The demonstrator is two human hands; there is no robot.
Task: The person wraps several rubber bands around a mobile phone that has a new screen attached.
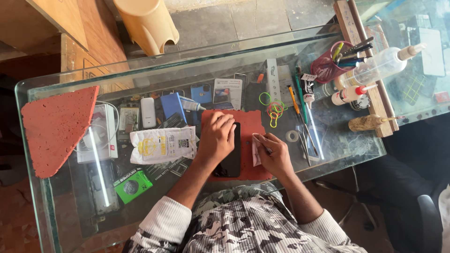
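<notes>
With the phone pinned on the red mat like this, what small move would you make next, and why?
Probably bring the right hand and its white wipe leftward onto the phone. The left hand already presses the dark phone flat on the red mat, and the wipe, pinched with a thin tool, sits just beside the phone's right edge, apparently not yet on it.
</notes>
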